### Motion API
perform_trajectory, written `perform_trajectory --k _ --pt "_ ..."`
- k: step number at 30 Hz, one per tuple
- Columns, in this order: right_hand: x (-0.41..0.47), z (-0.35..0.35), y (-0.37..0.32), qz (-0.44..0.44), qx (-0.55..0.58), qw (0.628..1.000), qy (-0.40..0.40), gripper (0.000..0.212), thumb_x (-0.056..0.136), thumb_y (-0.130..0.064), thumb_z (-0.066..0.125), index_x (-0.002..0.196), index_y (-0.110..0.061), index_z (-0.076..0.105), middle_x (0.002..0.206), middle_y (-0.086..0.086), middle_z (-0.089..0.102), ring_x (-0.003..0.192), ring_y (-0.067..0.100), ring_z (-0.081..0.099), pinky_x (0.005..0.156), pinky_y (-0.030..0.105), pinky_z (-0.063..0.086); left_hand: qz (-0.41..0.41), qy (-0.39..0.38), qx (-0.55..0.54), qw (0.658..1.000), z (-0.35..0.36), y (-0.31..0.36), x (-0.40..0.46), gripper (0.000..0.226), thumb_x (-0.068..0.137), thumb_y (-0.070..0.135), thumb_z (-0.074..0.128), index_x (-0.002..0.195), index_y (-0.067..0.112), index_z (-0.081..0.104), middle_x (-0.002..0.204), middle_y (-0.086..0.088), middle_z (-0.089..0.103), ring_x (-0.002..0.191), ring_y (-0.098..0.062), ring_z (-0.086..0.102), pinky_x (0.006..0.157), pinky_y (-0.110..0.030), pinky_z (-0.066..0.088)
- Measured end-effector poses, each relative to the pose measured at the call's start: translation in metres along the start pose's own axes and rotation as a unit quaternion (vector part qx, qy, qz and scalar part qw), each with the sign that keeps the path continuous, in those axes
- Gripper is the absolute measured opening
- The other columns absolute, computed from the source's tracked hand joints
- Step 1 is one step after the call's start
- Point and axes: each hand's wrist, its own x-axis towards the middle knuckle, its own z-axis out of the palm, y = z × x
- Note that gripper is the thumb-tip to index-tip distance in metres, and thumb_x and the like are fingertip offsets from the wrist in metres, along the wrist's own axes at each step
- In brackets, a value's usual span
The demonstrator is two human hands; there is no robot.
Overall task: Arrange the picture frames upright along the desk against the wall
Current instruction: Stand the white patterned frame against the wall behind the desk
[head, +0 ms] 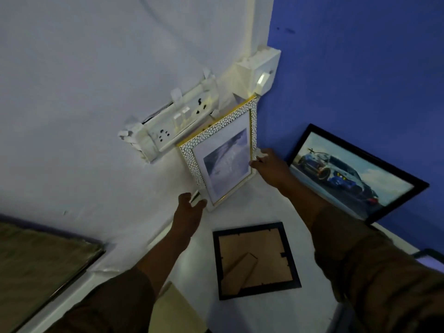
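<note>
2 frames look placed so far. The black-framed car picture (pixel 355 174) leans upright against the blue wall (pixel 360 68), and the white pebble-patterned frame with gold trim (pixel 223 152) stands in the corner on the white desk (pixel 269 203), tipped back just below the white switch-and-socket board (pixel 173 126). Both hands are on it: the left hand (pixel 191 210) pinches its lower left corner, the right hand (pixel 269 164) holds its right edge with fingers closed on the rim, so I judge it not yet settled. The black square frame (pixel 255 259) lies face down, brown backing up, still to be stood. Another dark frame edge (pixel 430 254) peeks in at the right; I cannot tell its pose.
</note>
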Motion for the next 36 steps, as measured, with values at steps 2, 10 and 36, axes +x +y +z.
perform_trajectory --k 2,10,36 --pt "0.020 0.004 -0.013 0.000 -0.002 1.000 0.022 0.066 0.096 -0.027 0.068 0.152 -0.012 0.037 0.153 0.011 0.049 0.137 0.028 0.050 0.101 0.029 0.040 0.034 -0.009 0.039 0.999 -0.006 0.004 0.017 0.061 0.097 0.029 0.066 0.148 0.014 0.037 0.146 -0.011 0.050 0.121 -0.026 0.054 0.091 -0.030 0.044" --pt "0.060 0.018 -0.021 -0.030 -0.019 0.998 0.059 0.058 0.091 -0.008 0.065 0.144 -0.011 0.041 0.135 0.010 0.061 0.116 0.024 0.059 0.076 0.019 0.036 0.089 -0.080 0.177 0.977 -0.001 0.014 0.063 0.040 0.103 0.026 0.053 0.135 0.000 0.055 0.125 -0.021 0.065 0.118 -0.039 0.061 0.096 -0.035 0.049" --pt "-0.316 -0.144 0.044 -0.125 -0.043 0.920 0.368 0.042 0.097 -0.031 0.057 0.060 -0.012 0.055 0.054 0.004 0.062 0.054 0.021 0.061 0.054 0.036 0.052 0.615 0.047 0.261 0.742 0.015 0.137 -0.227 0.027 0.098 0.043 0.057 0.109 0.019 0.065 0.091 -0.005 0.075 0.082 -0.029 0.070 0.062 -0.034 0.047"
